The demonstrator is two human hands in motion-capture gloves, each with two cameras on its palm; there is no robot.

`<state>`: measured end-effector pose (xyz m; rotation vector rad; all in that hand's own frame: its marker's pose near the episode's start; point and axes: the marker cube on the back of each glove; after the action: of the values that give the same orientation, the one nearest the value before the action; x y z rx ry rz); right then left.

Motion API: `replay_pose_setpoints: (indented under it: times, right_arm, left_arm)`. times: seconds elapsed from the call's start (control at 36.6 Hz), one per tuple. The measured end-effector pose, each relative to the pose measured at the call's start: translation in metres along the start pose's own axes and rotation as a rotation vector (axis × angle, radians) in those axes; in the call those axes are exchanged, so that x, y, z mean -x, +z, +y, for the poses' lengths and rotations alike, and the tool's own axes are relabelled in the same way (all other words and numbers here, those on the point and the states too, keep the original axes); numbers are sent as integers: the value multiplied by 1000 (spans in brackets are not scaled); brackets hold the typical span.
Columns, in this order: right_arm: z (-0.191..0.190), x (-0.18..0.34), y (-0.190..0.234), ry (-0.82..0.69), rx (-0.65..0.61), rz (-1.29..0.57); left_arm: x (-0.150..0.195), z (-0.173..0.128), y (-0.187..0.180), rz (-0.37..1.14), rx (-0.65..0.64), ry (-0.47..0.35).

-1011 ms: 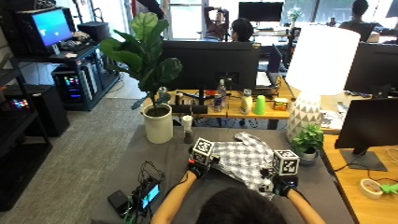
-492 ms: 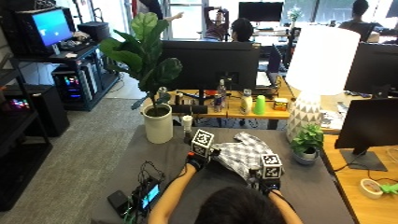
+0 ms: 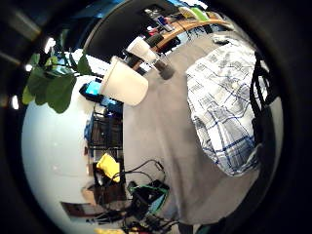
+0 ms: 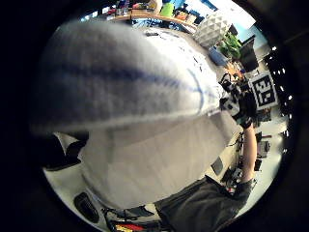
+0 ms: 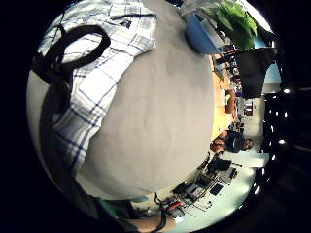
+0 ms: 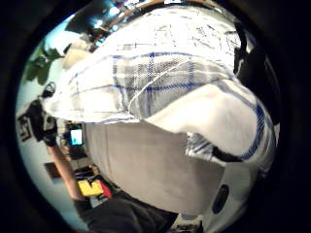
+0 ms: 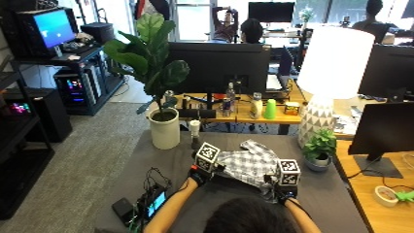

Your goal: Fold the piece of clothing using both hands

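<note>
Shirt point(image 7: 249, 162) on desk point(image 7: 162, 158): left hand point(image 7: 198, 173) and right hand point(image 7: 283, 191) each pinch edge; lift evenly, carry fold across, align edges.

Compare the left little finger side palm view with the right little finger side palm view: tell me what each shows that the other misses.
Only the left little finger side palm view shows the white plant pot with its broad leaves, standing beyond the shirt, and a tangle of cables and devices at the table's near edge. Only the right little finger side palm view shows the small plant in a blue pot and, off the table, a seated person. Both show the plaid shirt lying on the grey table, with bare tabletop beside it.
</note>
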<state>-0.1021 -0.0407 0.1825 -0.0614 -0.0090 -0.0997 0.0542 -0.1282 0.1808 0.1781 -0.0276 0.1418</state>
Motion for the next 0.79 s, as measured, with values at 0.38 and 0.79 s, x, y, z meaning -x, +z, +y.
replay_pose_setpoints:
  times: [0.38, 0.79]
  right_arm:
    - [70, 20, -93, -288, 304, 61]
    - [-58, 34, -142, -39, 244, 102]
  left_arm:
    - [-3, 134, -59, 212, 291, 111]
    - [41, 33, -74, 177, 679, -197]
